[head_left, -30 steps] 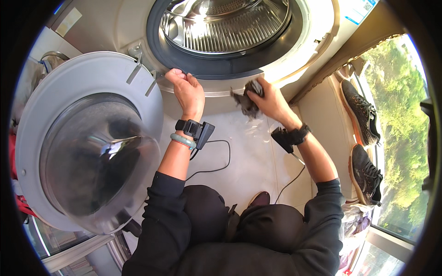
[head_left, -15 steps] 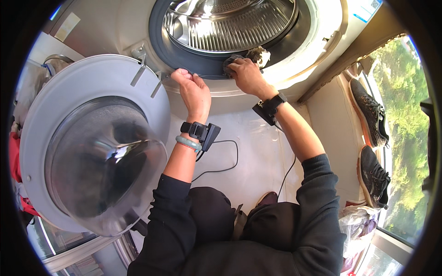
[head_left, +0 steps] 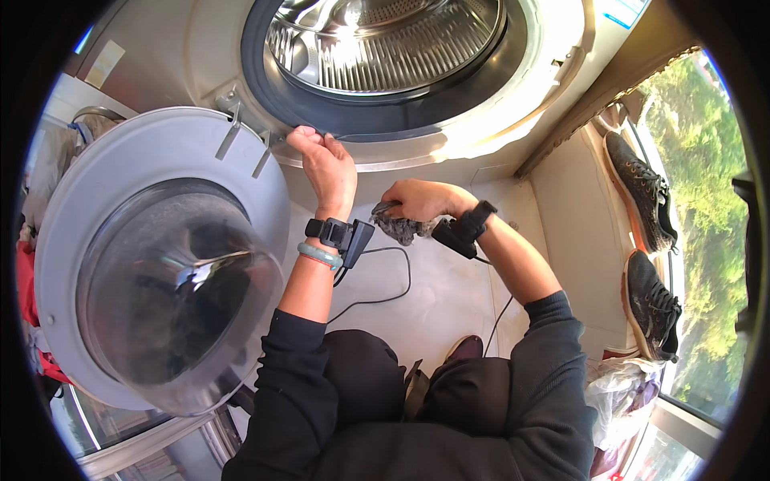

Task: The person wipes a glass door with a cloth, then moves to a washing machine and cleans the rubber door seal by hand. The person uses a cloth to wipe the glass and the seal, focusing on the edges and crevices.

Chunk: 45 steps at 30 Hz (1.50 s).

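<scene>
A front-loading washing machine stands before me with its round opening bared, the metal drum inside and a dark grey rubber door seal around it. My left hand is closed at the lower left of the seal, its fingertips pinching the seal's edge. Lower and to the right, away from the machine, my right hand grips a crumpled grey cloth that hangs below the fingers over the floor. The swung-out door, with its clear bulging glass, is on my left.
Dark shoes rest on the window ledge at the right, with plastic bags below them. A black cable loops over the pale floor between my arms. Hinge arms stick out beside my left hand.
My right hand has drawn the cloth off the seal, down toward me over the floor. My left hand stays at the seal's edge. The view has shifted slightly.
</scene>
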Available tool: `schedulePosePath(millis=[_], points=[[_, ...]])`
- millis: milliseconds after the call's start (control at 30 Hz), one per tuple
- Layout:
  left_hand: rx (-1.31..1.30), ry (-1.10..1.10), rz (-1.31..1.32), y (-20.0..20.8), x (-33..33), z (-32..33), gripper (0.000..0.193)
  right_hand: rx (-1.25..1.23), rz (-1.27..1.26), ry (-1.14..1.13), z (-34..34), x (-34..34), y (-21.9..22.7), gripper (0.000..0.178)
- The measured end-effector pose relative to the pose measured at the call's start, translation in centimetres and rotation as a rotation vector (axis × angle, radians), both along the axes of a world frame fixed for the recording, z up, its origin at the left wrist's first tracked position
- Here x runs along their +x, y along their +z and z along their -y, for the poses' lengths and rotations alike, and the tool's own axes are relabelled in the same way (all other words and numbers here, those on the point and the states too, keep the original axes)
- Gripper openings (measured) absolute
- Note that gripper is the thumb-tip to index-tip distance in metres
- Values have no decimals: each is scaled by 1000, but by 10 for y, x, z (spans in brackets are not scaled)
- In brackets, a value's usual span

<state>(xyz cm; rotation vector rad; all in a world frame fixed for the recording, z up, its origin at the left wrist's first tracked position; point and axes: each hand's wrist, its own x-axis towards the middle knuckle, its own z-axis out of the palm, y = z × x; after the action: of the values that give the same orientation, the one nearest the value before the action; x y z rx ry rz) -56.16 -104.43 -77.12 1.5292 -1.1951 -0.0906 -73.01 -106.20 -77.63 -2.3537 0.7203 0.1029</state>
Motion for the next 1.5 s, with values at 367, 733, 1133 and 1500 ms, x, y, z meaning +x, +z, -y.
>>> schedulePosePath(millis=[367,733,1133,1500], points=[[33,-13,-27,-1,5,0,29,-606,456,-528,58,12,19,25],[-24,-91,26,-5,11,3,30,46,1115,-436,57,119,116,25],[94,-150,61,-16,21,1,40,-69,1202,-95,34,109,126,27],[13,-148,-284,-6,13,2,32,255,1531,-535,55,102,118,22]])
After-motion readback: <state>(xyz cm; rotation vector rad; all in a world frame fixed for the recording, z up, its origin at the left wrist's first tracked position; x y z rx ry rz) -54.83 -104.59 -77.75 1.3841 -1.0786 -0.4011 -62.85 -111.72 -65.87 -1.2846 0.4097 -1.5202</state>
